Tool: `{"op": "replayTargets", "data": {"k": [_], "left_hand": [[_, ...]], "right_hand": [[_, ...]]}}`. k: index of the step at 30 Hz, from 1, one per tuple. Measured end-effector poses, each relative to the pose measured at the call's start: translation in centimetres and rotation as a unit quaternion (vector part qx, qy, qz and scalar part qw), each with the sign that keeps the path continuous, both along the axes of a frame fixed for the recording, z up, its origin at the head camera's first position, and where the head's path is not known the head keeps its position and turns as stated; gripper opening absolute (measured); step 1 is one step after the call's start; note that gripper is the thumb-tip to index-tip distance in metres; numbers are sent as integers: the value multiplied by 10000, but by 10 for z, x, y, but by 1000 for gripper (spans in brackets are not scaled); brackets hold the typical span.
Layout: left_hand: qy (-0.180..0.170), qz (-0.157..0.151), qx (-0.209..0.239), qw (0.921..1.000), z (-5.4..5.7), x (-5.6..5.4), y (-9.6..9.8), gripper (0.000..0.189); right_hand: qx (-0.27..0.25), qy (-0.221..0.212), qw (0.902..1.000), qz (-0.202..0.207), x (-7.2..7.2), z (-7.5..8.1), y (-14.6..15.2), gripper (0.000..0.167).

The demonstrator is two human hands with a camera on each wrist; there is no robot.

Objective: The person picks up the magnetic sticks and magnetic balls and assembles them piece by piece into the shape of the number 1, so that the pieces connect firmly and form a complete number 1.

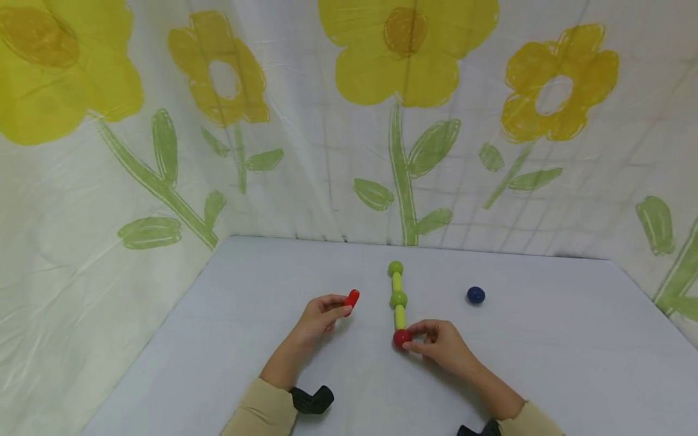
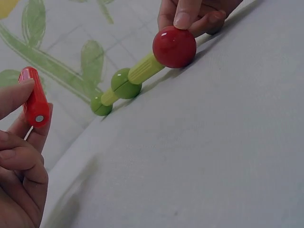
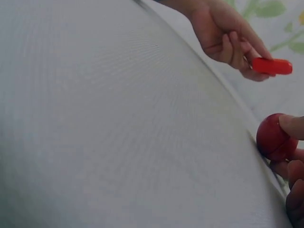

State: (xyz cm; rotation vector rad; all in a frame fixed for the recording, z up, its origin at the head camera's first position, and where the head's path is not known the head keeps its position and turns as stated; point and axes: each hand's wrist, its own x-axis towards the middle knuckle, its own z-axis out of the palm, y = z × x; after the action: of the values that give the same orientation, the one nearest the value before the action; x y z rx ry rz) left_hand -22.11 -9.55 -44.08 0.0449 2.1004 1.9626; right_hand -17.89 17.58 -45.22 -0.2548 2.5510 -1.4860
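Observation:
Between thumb and fingers, my left hand pinches a short red magnetic rod, held above the table. A round silvery spot shows on the rod's end in the left wrist view. My right hand holds a red ball by thumb and fingertips. This ball sits at the near end of a straight chain on the table. From it the chain runs away through a yellow-green rod, a green ball, another yellow-green rod and a far green ball.
A dark blue ball lies on the white table, to the right of the chain. Behind the table hangs a white curtain printed with yellow flowers. Black wrist devices sit at both sleeve cuffs.

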Motion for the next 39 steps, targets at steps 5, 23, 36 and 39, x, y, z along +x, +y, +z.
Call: {"op": "replayTargets", "data": {"k": [5, 23, 36, 39], "left_hand": [[-46, -151, 33, 9999, 1, 2, 6, 35], [-259, -621, -251, 9974, 3, 12, 21, 37], [-531, -1353, -813, 9860, 6, 23, 35, 27], [-650, -1383, -1099, 9821, 6, 26, 39, 24]], "right_hand": [[70, -2, 9999, -77, -3, 2, -2, 36], [72, 215, 9997, 127, -24, -2, -1, 33], [38, 195, 9998, 76, -33, -3, -4, 34], [16, 200, 9998, 92, -34, -4, -4, 34]]}}
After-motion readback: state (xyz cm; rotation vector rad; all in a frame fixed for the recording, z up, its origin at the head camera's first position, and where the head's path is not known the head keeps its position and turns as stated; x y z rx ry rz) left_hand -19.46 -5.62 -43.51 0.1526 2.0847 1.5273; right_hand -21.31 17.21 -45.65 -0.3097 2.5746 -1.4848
